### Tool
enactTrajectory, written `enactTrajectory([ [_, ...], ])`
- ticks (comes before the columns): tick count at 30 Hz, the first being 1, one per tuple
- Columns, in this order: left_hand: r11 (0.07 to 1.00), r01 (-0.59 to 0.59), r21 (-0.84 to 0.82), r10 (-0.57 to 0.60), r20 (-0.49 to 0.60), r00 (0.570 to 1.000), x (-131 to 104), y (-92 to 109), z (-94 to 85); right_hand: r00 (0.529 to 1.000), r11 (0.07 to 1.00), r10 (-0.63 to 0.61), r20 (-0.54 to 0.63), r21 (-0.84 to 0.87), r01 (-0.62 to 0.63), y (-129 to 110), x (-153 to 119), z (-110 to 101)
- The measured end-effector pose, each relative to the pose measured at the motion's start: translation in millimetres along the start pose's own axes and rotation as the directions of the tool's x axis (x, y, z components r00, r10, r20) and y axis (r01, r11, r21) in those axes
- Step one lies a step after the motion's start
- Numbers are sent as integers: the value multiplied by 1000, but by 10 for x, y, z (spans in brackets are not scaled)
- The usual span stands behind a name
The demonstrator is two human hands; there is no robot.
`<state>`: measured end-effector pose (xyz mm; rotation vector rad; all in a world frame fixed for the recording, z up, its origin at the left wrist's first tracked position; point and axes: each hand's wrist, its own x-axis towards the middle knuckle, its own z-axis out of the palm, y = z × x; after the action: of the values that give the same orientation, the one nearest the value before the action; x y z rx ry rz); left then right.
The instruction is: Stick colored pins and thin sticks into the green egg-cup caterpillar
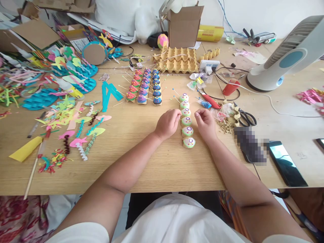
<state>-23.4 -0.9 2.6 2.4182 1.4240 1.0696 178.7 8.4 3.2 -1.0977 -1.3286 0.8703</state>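
A row of white and green painted egg-carton cups (187, 131), with purple rings and red dots, runs away from me on the table. Thin sticks with blue and green tips (176, 91) poke out at its far end. My left hand (168, 124) is closed in a pinch at the left side of the row, by the third cup from the far end. On the other side, my right hand (205, 123) is also pinched, its fingertips slightly apart from the cups. Whatever lies between the fingers of either hand is too small or hidden to make out.
Finished-looking red, purple and blue cup rows (143, 88) stand behind left. Paper fish and scraps (81, 131) cover the left side. To the right are a red-handled tool (210, 100), scissors (245, 118), a phone (287, 163) and a white fan (280, 60). Egg trays (177, 60) lie behind.
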Motion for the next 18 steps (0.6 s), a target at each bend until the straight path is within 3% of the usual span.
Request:
enactTrajectory([
  [6,995,-31,-93,38,71,997,-28,62,-6,980,960,-177,95,-202,193,-108,-45,-4],
  [10,990,-84,-116,98,120,988,-40,94,-10,961,945,-228,157,-202,257,-161,-92,6],
  [18,980,-104,-168,105,-2,994,-35,110,-9,933,932,-280,226,-169,321,-138,-122,16],
])
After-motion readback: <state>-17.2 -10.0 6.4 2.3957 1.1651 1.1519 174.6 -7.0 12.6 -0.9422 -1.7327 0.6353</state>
